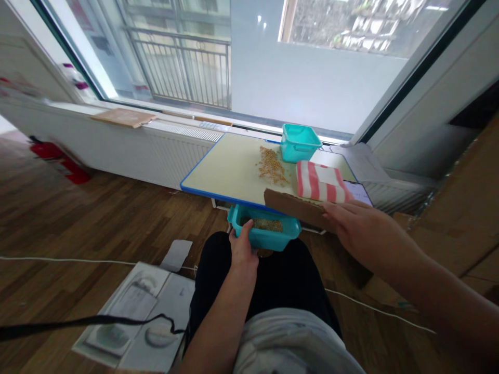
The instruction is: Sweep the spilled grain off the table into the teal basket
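My left hand [242, 246] grips the near rim of a teal basket [265, 231], holding it just below the front edge of a small blue-rimmed table [230, 169]. Some grain lies inside the basket. My right hand [360, 228] is closed on a brown cardboard piece [294, 206] that rests along the table's front edge, above the basket. A pile of loose grain [272, 166] lies on the tabletop behind the cardboard. A red-and-white striped cloth [319, 183] sits beside my right hand.
A second teal basket [299, 141] stands at the table's back edge by the window. A phone or tablet [358, 192] lies at the table's right. A white radiator [128, 148] runs along the wall. Papers [136, 319] and a black cable [78, 323] lie on the wooden floor.
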A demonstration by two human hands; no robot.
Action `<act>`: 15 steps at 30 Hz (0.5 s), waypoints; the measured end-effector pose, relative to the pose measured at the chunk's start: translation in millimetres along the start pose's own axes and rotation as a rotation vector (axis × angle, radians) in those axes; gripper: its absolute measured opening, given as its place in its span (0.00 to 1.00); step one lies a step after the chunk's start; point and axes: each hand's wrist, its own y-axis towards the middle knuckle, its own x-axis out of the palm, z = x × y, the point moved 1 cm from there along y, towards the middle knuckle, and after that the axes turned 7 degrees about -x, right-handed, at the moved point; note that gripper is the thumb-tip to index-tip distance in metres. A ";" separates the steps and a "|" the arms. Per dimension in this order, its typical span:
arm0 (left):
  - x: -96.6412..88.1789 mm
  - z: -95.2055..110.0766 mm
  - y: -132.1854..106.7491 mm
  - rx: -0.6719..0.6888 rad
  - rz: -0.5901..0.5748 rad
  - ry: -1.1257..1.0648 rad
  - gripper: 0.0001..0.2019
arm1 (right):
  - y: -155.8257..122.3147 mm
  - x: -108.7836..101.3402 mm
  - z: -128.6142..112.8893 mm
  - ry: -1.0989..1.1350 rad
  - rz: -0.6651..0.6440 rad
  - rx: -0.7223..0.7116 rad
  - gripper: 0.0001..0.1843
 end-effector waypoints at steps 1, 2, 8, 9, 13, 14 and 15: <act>0.0 -0.2 0.2 0.002 0.001 0.002 0.31 | 0.6 -1.0 1.6 -0.010 -0.001 0.006 0.21; 0.1 -0.5 0.3 0.003 0.002 0.007 0.31 | 2.3 -1.7 3.5 -0.021 -0.003 0.011 0.20; -0.2 -1.1 0.5 -0.003 -0.006 0.018 0.30 | 17.1 1.6 12.0 -0.060 -0.075 -0.017 0.18; -0.3 -1.0 0.3 0.000 -0.013 0.012 0.30 | 17.7 2.1 12.1 -0.056 -0.076 -0.028 0.19; -0.1 -0.1 -0.9 0.000 -0.022 0.012 0.29 | 13.4 -1.4 8.6 -0.016 -0.034 -0.055 0.19; 0.0 0.0 -1.2 -0.003 -0.022 0.013 0.29 | 11.9 -3.2 7.3 -0.003 -0.028 -0.058 0.19; 0.2 0.2 -1.4 -0.005 -0.020 0.014 0.29 | 10.7 -5.0 6.4 0.005 -0.024 -0.059 0.19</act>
